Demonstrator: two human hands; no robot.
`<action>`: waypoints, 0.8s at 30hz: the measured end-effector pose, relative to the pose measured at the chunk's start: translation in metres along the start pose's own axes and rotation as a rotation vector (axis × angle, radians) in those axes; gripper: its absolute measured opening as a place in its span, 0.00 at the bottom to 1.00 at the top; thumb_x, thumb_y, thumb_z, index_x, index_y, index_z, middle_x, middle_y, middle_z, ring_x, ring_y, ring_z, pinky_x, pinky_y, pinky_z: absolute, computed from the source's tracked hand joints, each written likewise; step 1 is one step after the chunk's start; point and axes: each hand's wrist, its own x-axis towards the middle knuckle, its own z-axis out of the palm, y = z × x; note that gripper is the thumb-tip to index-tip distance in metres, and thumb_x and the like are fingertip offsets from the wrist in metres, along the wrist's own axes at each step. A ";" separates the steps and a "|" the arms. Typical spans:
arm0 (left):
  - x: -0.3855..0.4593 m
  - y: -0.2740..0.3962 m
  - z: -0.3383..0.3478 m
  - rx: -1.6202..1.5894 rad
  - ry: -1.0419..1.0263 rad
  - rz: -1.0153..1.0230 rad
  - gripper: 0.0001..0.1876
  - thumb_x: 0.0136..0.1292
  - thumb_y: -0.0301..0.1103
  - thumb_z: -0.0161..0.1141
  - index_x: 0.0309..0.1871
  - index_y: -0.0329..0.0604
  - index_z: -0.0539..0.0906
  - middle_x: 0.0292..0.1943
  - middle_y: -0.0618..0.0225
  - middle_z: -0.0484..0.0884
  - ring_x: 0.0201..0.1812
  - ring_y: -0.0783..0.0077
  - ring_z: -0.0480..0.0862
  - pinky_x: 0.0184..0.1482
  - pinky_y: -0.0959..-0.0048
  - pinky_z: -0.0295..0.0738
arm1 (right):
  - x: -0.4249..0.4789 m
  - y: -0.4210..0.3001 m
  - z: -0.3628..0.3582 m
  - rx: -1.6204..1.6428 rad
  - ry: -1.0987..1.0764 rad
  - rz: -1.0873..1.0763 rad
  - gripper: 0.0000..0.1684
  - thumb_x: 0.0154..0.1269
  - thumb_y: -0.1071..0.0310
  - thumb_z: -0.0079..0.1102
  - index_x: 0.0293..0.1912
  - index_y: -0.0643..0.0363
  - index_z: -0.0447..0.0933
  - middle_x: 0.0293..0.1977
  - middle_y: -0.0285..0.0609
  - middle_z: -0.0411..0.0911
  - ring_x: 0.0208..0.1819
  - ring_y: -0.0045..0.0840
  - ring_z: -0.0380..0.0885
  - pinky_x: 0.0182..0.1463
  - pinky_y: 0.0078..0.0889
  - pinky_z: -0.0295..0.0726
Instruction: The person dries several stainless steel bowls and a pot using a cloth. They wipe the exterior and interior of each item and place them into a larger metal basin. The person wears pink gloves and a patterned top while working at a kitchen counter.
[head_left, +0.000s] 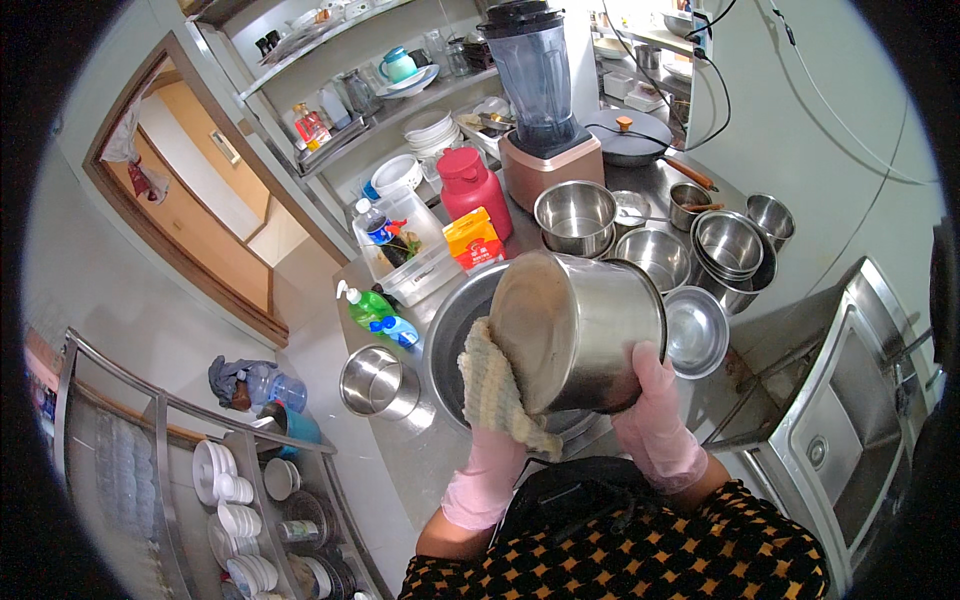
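Note:
A deep stainless-steel pot (611, 322) is tilted on its side above a wide metal basin (444, 330), its brownish-stained bottom turned to the left. My right hand (656, 420), in a pink glove, grips the pot near its rim on the right. A striped cloth (491, 382) covers most of my left hand (491, 457), also gloved in pink. That hand presses the cloth against the edge of the pot's bottom; its fingers are hidden. The pot hides much of the basin's inside.
Several steel pots (651, 259) and a steel bowl (696, 332) crowd the right. A blender (551, 150), red jug (476, 191) and plastic bin (420, 281) stand behind. Soap bottles (367, 307) and another pot (379, 382) are left; a sink (847, 427) is far right.

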 end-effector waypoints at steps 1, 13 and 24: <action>0.004 0.018 -0.004 0.093 -0.079 -0.155 0.60 0.33 0.58 0.69 0.66 0.29 0.52 0.61 0.45 0.59 0.63 0.49 0.59 0.66 0.60 0.49 | 0.001 0.001 0.000 0.063 0.039 0.032 0.28 0.61 0.58 0.54 0.57 0.61 0.63 0.50 0.43 0.71 0.50 0.32 0.72 0.55 0.40 0.72; -0.007 0.054 -0.008 0.197 -0.211 -0.100 0.42 0.49 0.41 0.63 0.65 0.34 0.57 0.60 0.48 0.64 0.61 0.48 0.63 0.64 0.60 0.55 | 0.003 0.000 0.016 0.493 0.105 0.378 0.17 0.57 0.66 0.60 0.44 0.64 0.73 0.37 0.41 0.77 0.35 0.27 0.78 0.40 0.32 0.79; 0.016 0.018 -0.012 0.120 -0.152 0.289 0.31 0.63 0.42 0.51 0.65 0.36 0.58 0.56 0.58 0.66 0.56 0.63 0.67 0.58 0.69 0.61 | 0.000 0.001 0.011 0.341 -0.015 0.498 0.21 0.57 0.62 0.60 0.47 0.64 0.72 0.39 0.41 0.78 0.37 0.26 0.78 0.41 0.31 0.79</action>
